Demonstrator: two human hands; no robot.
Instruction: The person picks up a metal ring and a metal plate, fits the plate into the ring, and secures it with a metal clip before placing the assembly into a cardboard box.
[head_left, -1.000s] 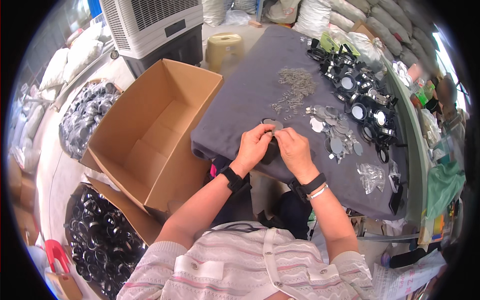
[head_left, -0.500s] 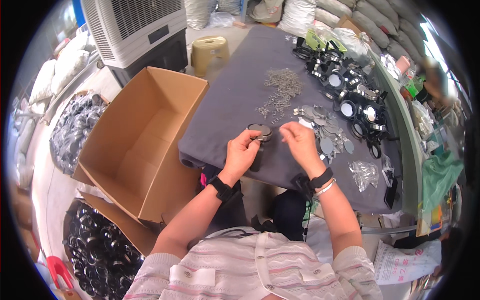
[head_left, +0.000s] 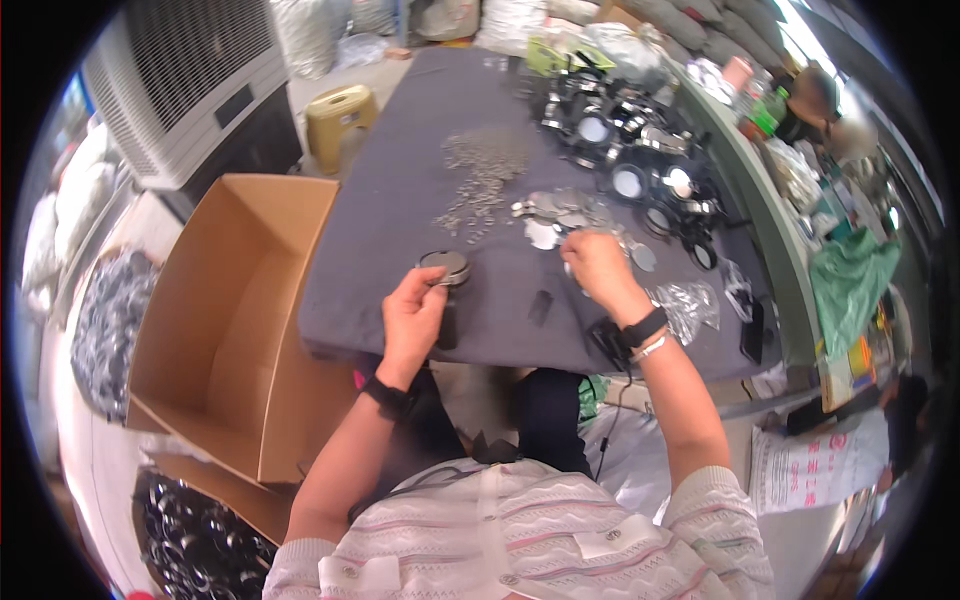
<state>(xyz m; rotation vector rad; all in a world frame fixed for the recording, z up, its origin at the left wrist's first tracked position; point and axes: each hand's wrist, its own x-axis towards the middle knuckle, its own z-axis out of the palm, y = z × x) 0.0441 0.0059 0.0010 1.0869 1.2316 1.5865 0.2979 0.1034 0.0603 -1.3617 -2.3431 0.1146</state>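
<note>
My left hand [head_left: 412, 310] is closed around the edge of a round black-rimmed case [head_left: 445, 264] with a grey disc face, held over the table's near part. Farther right, my right hand [head_left: 600, 265] has its fingers pinched together at the near edge of a pile of flat grey discs [head_left: 565, 208]. What lies between those fingertips, if anything, is hidden. Small metal pieces [head_left: 475, 190] are scattered on the grey cloth [head_left: 390, 140] beyond my hands. Behind the discs, many black round cases [head_left: 630, 180] are heaped, some with shiny mirror-like faces.
An open cardboard box [head_left: 230, 330] stands left of the table. A clear plastic bag [head_left: 685, 312] and a black phone-like object [head_left: 752, 333] lie on the right. A green board [head_left: 750, 190] edges the table's right side. An air cooler [head_left: 190, 90] and a yellow bin [head_left: 340, 125] stand beyond.
My view has shifted right. My right hand has moved away from the round case to the grey discs. My left hand still holds the case.
</note>
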